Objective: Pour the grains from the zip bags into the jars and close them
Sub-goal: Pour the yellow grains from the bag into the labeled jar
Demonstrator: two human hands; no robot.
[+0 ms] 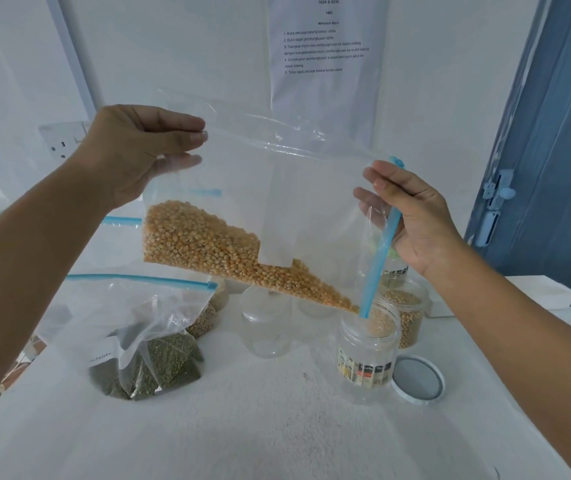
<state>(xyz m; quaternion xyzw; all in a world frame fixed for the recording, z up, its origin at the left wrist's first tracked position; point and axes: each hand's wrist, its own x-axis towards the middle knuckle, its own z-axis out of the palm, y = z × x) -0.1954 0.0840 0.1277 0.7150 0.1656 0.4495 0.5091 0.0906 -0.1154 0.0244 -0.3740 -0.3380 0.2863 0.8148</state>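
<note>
both grips pinch tilted zip bag | corn kernels spilling into open jar

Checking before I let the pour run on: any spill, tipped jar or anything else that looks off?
Nothing stands out. The corn bag, held by the left hand and right hand, has its open corner over the jar, which stands upright. No loose kernels show on the table. The lid lies beside the jar.

You worked in a staged home-like room: a printed task sheet hung top centre, a wall socket sat at left, a blue door stood at right.
</note>
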